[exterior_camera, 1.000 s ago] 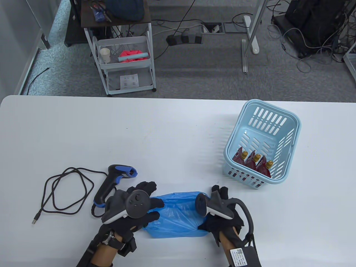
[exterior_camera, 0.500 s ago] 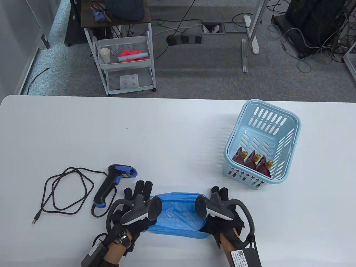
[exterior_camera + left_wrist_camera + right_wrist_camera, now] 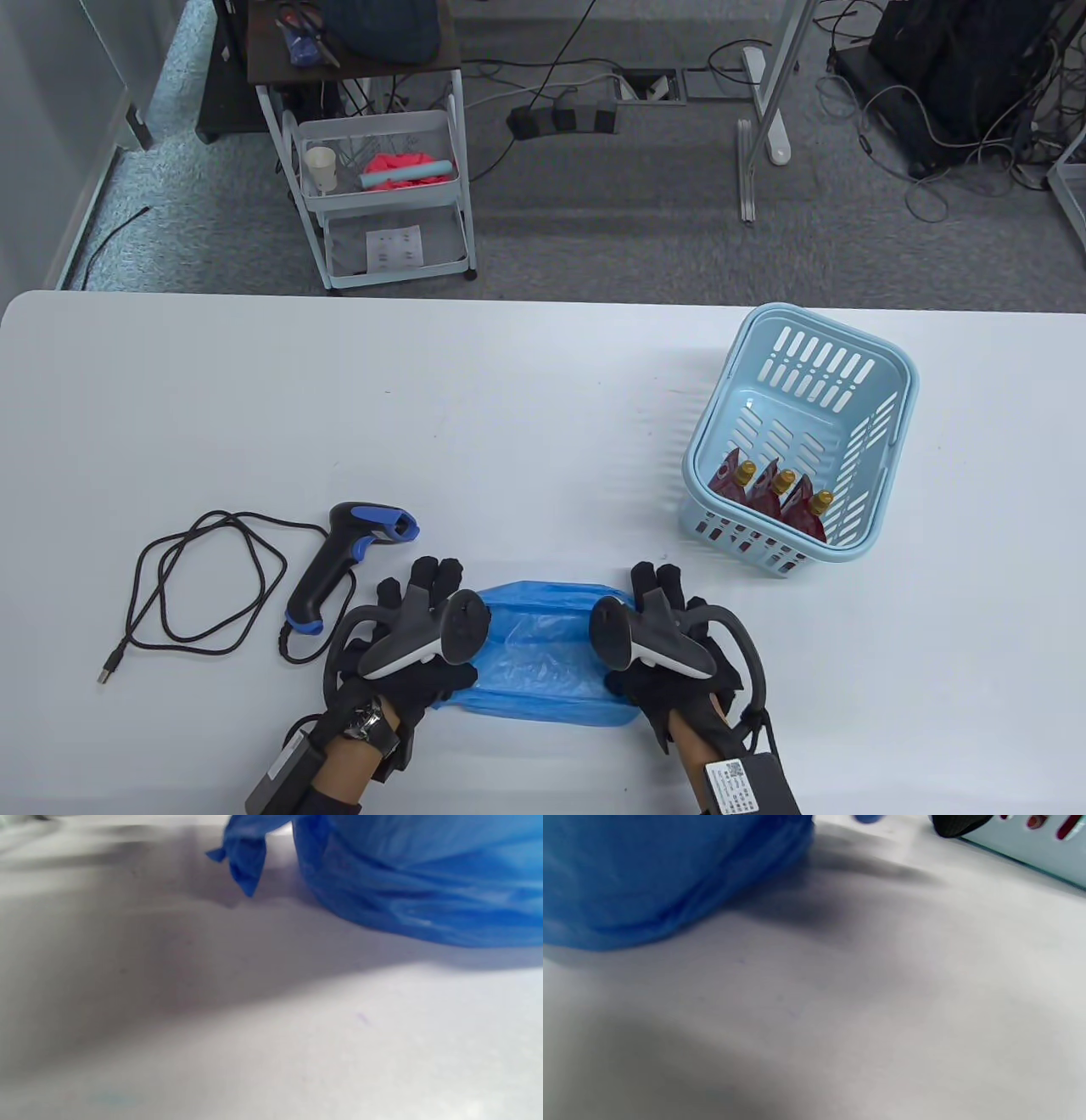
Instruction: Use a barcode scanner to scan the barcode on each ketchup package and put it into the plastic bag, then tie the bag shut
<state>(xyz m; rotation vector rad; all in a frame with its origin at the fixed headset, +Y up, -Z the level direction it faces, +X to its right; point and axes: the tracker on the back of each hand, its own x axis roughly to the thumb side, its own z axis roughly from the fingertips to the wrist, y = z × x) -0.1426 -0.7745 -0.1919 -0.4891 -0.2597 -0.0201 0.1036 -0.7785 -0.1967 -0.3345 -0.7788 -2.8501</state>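
Lying beyond the white surface (image 3: 424, 399): grey carpet (image 3: 611, 246), tangled cables (image 3: 933, 127); standing at left, a white wire trolley (image 3: 382, 204).

This looks like an office or lab workspace. Beyond the white table (image 3: 509, 407) lies grey carpet (image 3: 611, 246) with a floor power strip (image 3: 564, 119) and tangled cables (image 3: 933, 110). A white wire trolley (image 3: 377, 195) stands just behind the table's far edge, near desk legs (image 3: 768, 102).

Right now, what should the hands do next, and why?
Probably spread the bag wider open. Both hands, left hand and right hand, hold its sides, while the ketchup packs sit unscanned in the basket, and the scanner lies untouched.
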